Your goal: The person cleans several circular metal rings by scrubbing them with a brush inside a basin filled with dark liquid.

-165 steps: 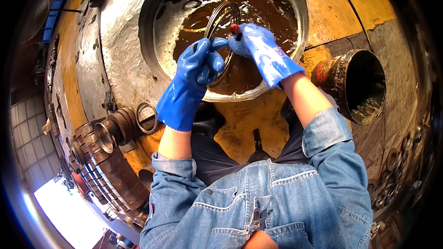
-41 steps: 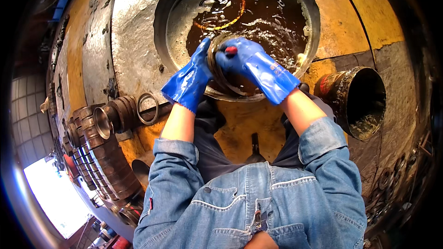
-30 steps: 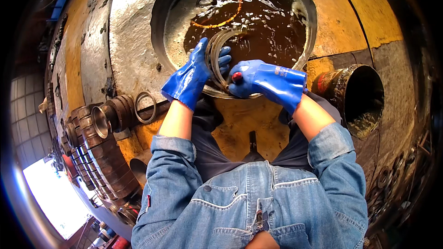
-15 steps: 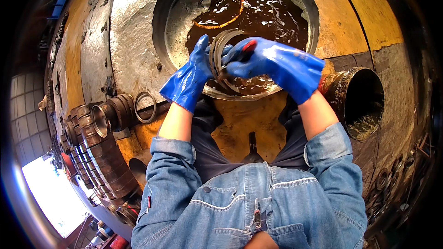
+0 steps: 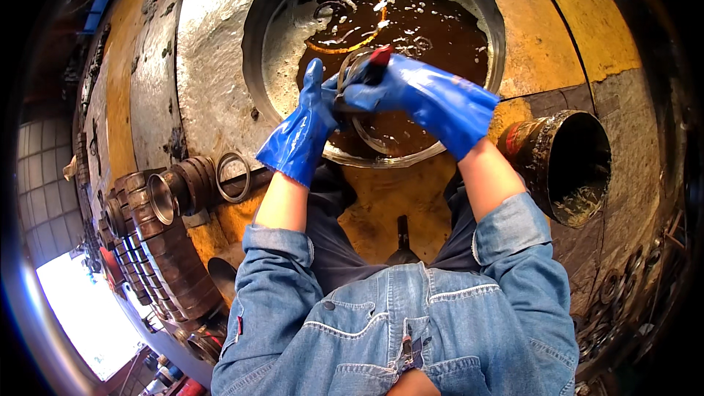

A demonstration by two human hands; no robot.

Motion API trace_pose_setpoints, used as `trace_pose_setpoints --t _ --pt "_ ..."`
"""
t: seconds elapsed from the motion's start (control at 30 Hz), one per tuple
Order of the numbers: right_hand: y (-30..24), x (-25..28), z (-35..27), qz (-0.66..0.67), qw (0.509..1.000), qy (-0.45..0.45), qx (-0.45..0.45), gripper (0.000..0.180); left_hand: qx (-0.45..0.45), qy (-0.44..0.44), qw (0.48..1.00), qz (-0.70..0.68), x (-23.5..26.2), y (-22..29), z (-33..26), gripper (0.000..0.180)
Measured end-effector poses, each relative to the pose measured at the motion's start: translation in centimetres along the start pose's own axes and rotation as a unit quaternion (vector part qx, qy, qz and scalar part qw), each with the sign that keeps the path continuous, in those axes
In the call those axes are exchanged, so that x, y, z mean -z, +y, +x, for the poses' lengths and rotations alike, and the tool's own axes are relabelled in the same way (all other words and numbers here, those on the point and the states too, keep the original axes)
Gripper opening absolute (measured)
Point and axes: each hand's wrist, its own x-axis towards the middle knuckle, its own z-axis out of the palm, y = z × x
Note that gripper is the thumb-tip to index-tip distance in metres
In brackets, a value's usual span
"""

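My left hand [image 5: 304, 119], in a blue rubber glove, grips a grooved metal ring [image 5: 369, 136] over the near side of a round basin [image 5: 254, 59] of brown, foamy liquid. The thumb points up and the fingers go behind the ring. My right hand [image 5: 422, 95], gloved alike, is closed around a small red-and-dark tool [image 5: 380, 56] at the ring's upper part. Its working end is hidden, so its kind is unclear. An orange curved band [image 5: 348, 49] shows in the liquid beyond the ring.
Metal rings and cylinders [image 5: 180, 187] stand in rows to the left, with a loose ring [image 5: 233, 176] at their end. On the right lies a large open drum [image 5: 579, 169], dirty inside. Several small rings [image 5: 623, 282] lie farther right. Worn metal plates [image 5: 213, 66] surround the basin.
The ring has turned and sits lower in view between my hands. My right hand has moved slightly left and up along it with the red-and-dark tool.
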Motion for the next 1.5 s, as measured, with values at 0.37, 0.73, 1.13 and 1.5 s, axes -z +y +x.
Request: trace_pose_setpoints --t 0.37,0.73,1.13,1.5 --pt "6.3 2.7 -0.2 0.105 0.931 0.274 -0.218 0.032 -0.049 -0.029 0.985 0.163 0.2 -1.6 0.0 0.055" --pt "8.1 6.2 -2.0 -0.165 0.874 0.353 -0.291 0.043 -0.144 -0.119 0.965 0.183 -5.0 -4.3 -1.1 0.051" --pt "-0.6 1.7 -2.1 0.251 0.96 0.12 0.031 0.04 -0.19 0.074 0.945 0.254 -0.7 -2.4 -4.1 0.035" --pt "3.1 0.2 3.1 0.114 0.978 0.167 -0.044 0.026 -0.189 0.085 0.945 0.255 -0.7 -2.2 -4.2 0.033"
